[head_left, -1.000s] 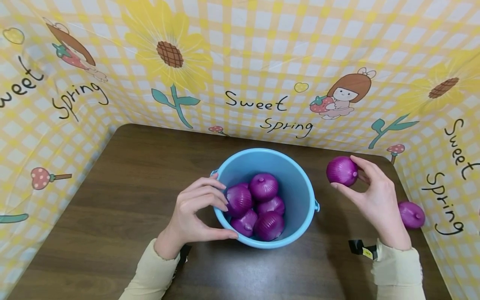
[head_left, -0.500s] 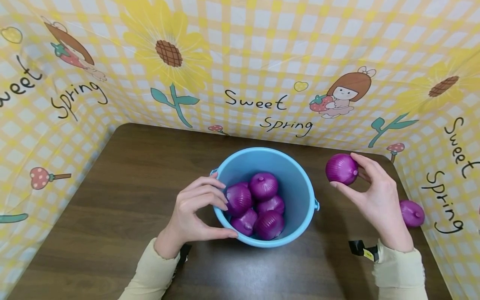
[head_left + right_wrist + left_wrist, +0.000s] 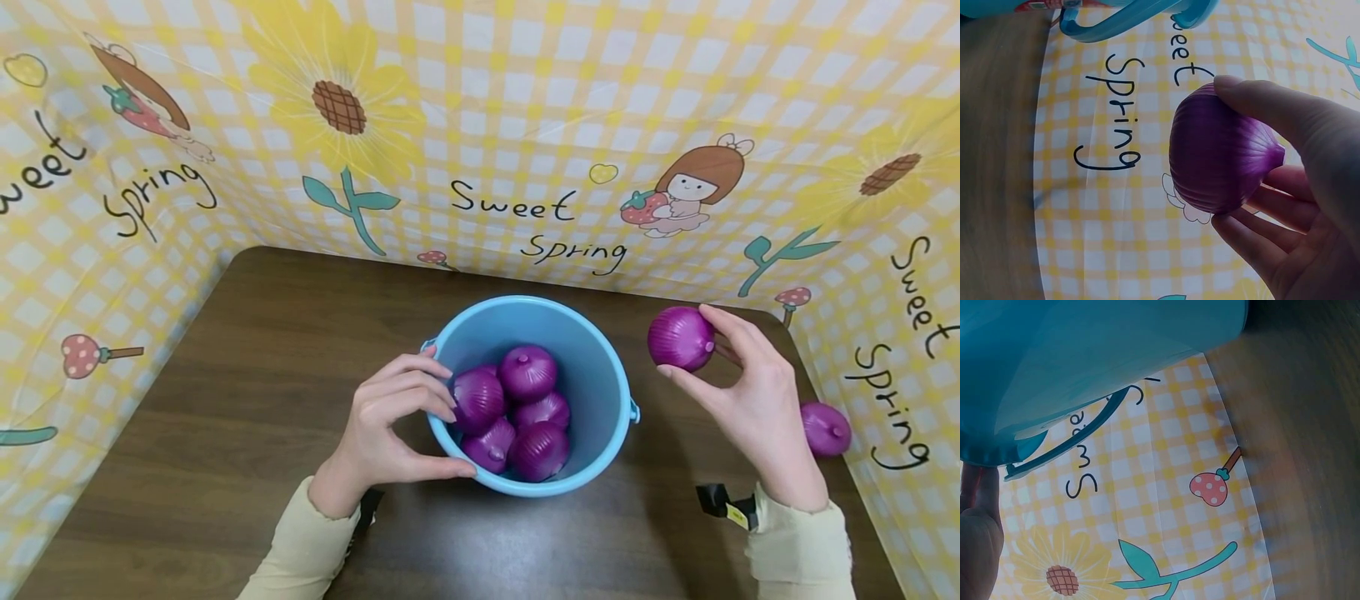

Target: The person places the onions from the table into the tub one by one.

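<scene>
A light blue bucket [image 3: 592, 408] stands upright mid-table in the head view, with several purple onions [image 3: 527, 373] inside. My left hand [image 3: 386, 421] grips its left rim, fingers over the edge and thumb along the near side. In the left wrist view the bucket's outer wall [image 3: 1116, 344] fills the top, and only part of the hand shows at lower left. Right of the bucket, my right hand [image 3: 757, 408] pinches a purple onion [image 3: 680, 339] between thumb and fingers. The right wrist view shows this onion [image 3: 1216, 153] held above the table, its pointed end toward the palm.
Another purple onion [image 3: 825, 429] lies near the table's right edge, partly behind the right wrist. A yellow checked cloth [image 3: 517, 125] walls in the back and sides of the brown wooden table [image 3: 210, 433]. The bucket's blue handle [image 3: 1079, 440] hangs beside its wall.
The right hand and its onion have shifted very slightly left and up. The left hand and the bucket have stayed in place.
</scene>
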A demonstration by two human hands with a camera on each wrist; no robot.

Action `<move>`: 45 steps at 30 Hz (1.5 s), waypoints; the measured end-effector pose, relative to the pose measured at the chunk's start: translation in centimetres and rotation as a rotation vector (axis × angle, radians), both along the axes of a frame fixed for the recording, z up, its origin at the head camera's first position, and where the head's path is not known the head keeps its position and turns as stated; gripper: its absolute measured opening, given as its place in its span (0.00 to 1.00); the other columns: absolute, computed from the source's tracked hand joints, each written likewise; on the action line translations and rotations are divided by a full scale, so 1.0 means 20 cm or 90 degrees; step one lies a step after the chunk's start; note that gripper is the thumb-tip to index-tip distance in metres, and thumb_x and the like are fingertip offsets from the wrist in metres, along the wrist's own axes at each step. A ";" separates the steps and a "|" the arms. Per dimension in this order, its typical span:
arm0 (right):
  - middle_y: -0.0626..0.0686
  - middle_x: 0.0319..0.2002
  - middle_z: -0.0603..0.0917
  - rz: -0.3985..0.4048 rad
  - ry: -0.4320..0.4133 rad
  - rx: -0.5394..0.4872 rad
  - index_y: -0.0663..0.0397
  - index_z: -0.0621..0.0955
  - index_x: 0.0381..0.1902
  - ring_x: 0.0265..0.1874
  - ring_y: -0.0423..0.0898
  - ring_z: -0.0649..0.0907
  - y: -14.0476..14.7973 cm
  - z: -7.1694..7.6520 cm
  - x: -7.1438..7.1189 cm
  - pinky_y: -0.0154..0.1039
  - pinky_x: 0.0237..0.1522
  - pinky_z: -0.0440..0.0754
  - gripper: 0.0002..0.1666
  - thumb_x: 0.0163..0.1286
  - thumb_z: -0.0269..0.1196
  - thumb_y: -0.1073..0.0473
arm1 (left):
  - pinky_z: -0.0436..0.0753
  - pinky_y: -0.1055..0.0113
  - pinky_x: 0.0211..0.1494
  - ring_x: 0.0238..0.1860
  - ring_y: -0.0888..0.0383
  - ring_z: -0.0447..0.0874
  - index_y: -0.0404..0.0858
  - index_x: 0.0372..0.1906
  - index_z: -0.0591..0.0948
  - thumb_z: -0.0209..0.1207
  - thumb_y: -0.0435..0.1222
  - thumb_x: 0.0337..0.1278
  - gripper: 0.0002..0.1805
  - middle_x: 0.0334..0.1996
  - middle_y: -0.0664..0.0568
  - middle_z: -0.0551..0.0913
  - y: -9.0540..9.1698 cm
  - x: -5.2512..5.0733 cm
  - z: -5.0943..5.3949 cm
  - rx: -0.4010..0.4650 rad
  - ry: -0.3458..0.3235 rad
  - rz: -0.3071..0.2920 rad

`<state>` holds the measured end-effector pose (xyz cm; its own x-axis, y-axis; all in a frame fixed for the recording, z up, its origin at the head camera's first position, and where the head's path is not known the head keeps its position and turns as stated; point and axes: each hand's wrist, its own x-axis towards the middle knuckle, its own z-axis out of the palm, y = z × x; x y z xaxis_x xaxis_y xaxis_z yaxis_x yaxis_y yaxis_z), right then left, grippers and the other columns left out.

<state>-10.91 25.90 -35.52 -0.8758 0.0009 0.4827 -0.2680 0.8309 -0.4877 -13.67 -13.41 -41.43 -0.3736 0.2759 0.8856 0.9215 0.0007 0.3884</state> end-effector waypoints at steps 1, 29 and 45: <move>0.52 0.62 0.80 0.001 0.003 0.000 0.51 0.78 0.68 0.52 0.55 0.84 0.00 0.00 0.00 0.15 0.54 0.70 0.52 0.43 0.86 0.62 | 0.76 0.44 0.67 0.42 0.46 0.83 0.39 0.27 0.83 0.81 0.56 0.36 0.27 0.28 0.49 0.85 0.00 0.00 0.00 0.000 0.001 0.000; 0.49 0.63 0.79 0.032 0.065 -0.040 0.44 0.77 0.70 0.58 0.35 0.77 -0.06 0.06 0.04 0.21 0.57 0.75 0.57 0.39 0.86 0.70 | 0.76 0.44 0.67 0.42 0.46 0.82 0.39 0.27 0.83 0.81 0.55 0.37 0.27 0.28 0.49 0.85 0.01 0.00 0.00 0.005 0.005 -0.004; 0.53 0.62 0.80 0.061 0.104 -0.072 0.55 0.78 0.68 0.59 0.42 0.79 -0.14 0.12 0.07 0.26 0.58 0.77 0.57 0.34 0.83 0.78 | 0.76 0.44 0.67 0.42 0.46 0.83 0.39 0.27 0.83 0.81 0.56 0.37 0.27 0.28 0.49 0.85 0.00 0.00 0.00 0.001 0.000 -0.003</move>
<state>-9.54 23.03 -33.10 -0.7850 -0.0166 0.6193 -0.4263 0.7398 -0.5206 -13.71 -13.39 -41.50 -0.3723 0.2760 0.8861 0.9215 -0.0035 0.3883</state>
